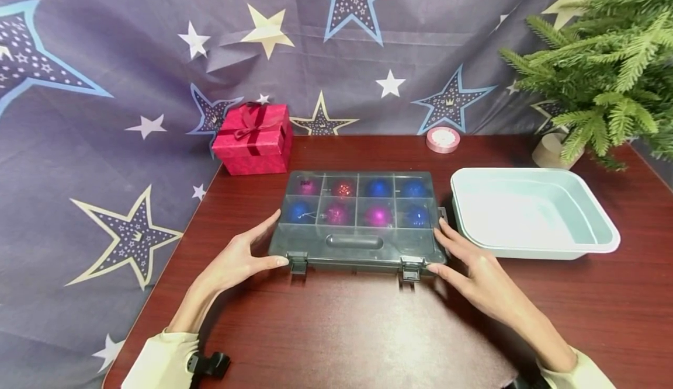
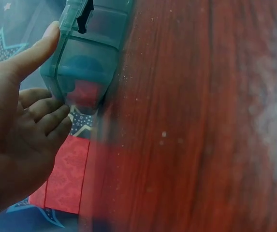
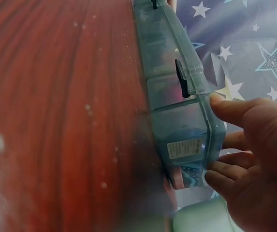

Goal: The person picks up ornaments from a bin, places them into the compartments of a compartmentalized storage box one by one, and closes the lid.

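A translucent grey-green compartment case (image 1: 354, 243) lies on the table with its lid down. Through the lid show several shiny baubles (image 1: 380, 216) in blue, pink and red, one per compartment. My left hand (image 1: 236, 260) holds the case's left front corner, thumb at the front by one latch (image 1: 298, 263), fingers along the side. At the opposite corner my right hand (image 1: 481, 272) does likewise, its thumb beside the other latch (image 1: 411, 270). Both latches stick out from the front edge. In the right wrist view a white label (image 3: 184, 149) shows on the case's front.
Right of the case stands a pale mint basin (image 1: 531, 211). A red gift box (image 1: 253, 139) with a bow sits at the back left, a pink ribbon roll (image 1: 443, 139) at the back. An artificial fir tree (image 1: 604, 68) rises at the right, before a star-printed cloth (image 1: 336, 56).
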The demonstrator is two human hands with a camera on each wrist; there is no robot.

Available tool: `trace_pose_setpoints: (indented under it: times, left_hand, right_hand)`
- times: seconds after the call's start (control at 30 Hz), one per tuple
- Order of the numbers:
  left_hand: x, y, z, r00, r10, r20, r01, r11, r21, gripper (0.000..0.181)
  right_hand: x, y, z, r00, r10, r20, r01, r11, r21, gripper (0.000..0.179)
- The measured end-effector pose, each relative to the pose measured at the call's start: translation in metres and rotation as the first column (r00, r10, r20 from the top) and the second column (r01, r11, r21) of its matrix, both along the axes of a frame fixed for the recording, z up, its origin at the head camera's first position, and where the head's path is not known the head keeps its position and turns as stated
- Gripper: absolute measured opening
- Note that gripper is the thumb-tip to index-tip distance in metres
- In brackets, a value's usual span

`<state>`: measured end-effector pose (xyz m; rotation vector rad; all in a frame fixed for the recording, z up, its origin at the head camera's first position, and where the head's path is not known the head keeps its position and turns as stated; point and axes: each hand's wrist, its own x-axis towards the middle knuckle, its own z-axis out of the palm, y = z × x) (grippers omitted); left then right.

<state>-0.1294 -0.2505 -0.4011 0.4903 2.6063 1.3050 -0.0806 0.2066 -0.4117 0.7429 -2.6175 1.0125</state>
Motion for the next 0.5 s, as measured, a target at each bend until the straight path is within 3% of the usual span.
trace_pose_setpoints:
  times: [0.27, 0.5]
  left_hand:
    - [0.0019, 0.0027, 0.0057, 0.997, 0.000, -0.080, -0.010, 0.992, -0.122, 0.094]
    - [0.0067, 0.0046, 0.0080, 0.996, -0.049, -0.073, 0.029, 0.967, -0.253, 0.099]
  right_hand:
    - [-0.0012, -0.0003, -0.0029, 1.000, -0.003, -0.027, 0.002, 1.000, -0.015, 0.064]
    - [-0.0014, -0.0035, -0.0025, 0.998, -0.038, -0.052, 0.041, 0.997, 0.062, 0.075]
